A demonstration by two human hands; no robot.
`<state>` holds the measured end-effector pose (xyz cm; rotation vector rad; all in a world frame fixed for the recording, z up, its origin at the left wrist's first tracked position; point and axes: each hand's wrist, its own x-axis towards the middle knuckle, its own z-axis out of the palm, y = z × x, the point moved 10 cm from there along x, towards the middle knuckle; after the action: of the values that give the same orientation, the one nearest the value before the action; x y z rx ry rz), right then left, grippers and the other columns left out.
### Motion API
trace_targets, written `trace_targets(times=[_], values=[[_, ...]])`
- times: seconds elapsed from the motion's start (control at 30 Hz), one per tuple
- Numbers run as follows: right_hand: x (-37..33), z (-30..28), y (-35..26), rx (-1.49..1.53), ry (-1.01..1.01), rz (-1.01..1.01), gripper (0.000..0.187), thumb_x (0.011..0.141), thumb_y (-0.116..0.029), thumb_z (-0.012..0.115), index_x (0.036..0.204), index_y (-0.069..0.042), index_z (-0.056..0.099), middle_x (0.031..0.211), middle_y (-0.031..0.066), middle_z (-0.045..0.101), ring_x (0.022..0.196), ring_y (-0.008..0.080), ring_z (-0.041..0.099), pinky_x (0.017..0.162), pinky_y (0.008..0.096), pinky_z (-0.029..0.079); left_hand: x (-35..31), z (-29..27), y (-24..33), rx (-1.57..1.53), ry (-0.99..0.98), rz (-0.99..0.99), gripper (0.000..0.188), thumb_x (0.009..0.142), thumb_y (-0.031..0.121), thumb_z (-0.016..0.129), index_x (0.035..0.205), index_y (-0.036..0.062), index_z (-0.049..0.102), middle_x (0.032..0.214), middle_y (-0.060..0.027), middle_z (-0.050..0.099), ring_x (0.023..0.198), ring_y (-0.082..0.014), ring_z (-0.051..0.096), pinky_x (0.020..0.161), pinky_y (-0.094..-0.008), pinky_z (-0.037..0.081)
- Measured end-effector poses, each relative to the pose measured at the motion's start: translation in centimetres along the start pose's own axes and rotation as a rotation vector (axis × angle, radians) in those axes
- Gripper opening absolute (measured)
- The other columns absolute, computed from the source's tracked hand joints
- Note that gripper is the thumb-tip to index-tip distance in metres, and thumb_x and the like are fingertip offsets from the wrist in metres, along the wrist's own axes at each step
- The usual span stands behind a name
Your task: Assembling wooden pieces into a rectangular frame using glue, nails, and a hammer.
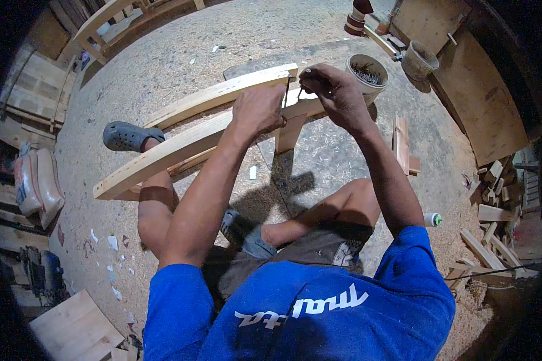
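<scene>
Dusty grey concrete floor (253, 36) | left hand (260, 111) was curled around a thin dark rod (286, 90); right hand (342, 99) had bent fingers, its hold I could not tell | long pale wooden beam (177, 147) was below both hands | risk: uneven pressing could tilt it

Place: woodworking workshop
Floor (319, 159): littered with sawdust (430, 174)
Offcuts (483, 248): piled at the right
Bucket (376, 95): part-filled with nails (367, 75)

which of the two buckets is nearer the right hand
The bucket holding nails, just to the right of the right hand. The other bucket stands farther right, beside the large brown panel, with no nails showing in it.
</scene>
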<state>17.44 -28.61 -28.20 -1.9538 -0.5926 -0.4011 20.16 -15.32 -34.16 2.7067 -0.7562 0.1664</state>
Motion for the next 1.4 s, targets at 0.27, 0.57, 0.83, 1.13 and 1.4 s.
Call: trace_targets(times=[0.27, 0.57, 0.83, 1.13, 1.4], values=[[-0.5, 1.4, -0.3, -0.442, -0.059, -0.087, 0.014, 0.089, -0.007, 0.069, 0.102, -0.003, 0.068, 0.091, 0.0133, 0.072, 0.085, 0.0319, 0.069, 0.073, 0.0399, 0.054, -0.2, -0.5, 1.7, 0.071, -0.144, -0.039, 0.058, 0.07, 0.036, 0.086, 0.116, 0.0075, 0.063, 0.103, -0.021, 0.071, 0.098, -0.0399, 0.068, 0.08, -0.0514, 0.054], [-11.9, -8.4, -0.2, -0.39, 0.444, -0.049, 0.034, 0.087, -0.016, 0.07, 0.118, -0.002, 0.063, 0.11, 0.0197, 0.068, 0.102, 0.0324, 0.067, 0.092, 0.0406, 0.052, -0.2, 0.8, -1.9, 0.203, -0.11, -0.119, 0.067, 0.075, 0.028, 0.083, 0.133, 0.0043, 0.058, 0.109, -0.0228, 0.071, 0.1, -0.0387, 0.069, 0.084, -0.0471, 0.053], [-65.1, -18.8, 7.2, -1.137, 0.582, 1.36, 0.038, 0.083, -0.019, 0.069, 0.109, 0.008, 0.063, 0.108, 0.0319, 0.062, 0.108, 0.0471, 0.057, 0.093, 0.051, 0.047, 1.0, 2.3, -2.1, 0.201, -0.176, -0.059, 0.073, 0.077, 0.028, 0.083, 0.14, 0.0108, 0.052, 0.109, -0.0226, 0.071, 0.101, -0.0387, 0.069, 0.083, -0.0489, 0.052], [-71.9, -20.8, 5.1, -0.999, 0.573, 1.568, 0.034, 0.088, -0.021, 0.062, 0.108, 0.006, 0.065, 0.094, 0.0262, 0.069, 0.086, 0.0427, 0.065, 0.082, 0.0488, 0.05, 0.9, 2.2, 1.3, 0.276, -0.098, 0.038, 0.062, 0.071, 0.039, 0.085, 0.12, 0.0081, 0.064, 0.095, -0.0214, 0.072, 0.092, -0.0394, 0.07, 0.077, -0.0491, 0.055], [-40.3, -18.7, 5.1, -0.612, 0.228, 0.689, 0.03, 0.096, -0.015, 0.066, 0.122, 0.0, 0.065, 0.1, 0.0158, 0.071, 0.088, 0.0209, 0.069, 0.076, 0.0321, 0.052, 1.1, 2.3, -0.7, 0.32, -0.137, 0.036, 0.073, 0.071, 0.041, 0.085, 0.131, 0.0106, 0.057, 0.102, -0.023, 0.07, 0.098, -0.0419, 0.068, 0.08, -0.048, 0.053]])
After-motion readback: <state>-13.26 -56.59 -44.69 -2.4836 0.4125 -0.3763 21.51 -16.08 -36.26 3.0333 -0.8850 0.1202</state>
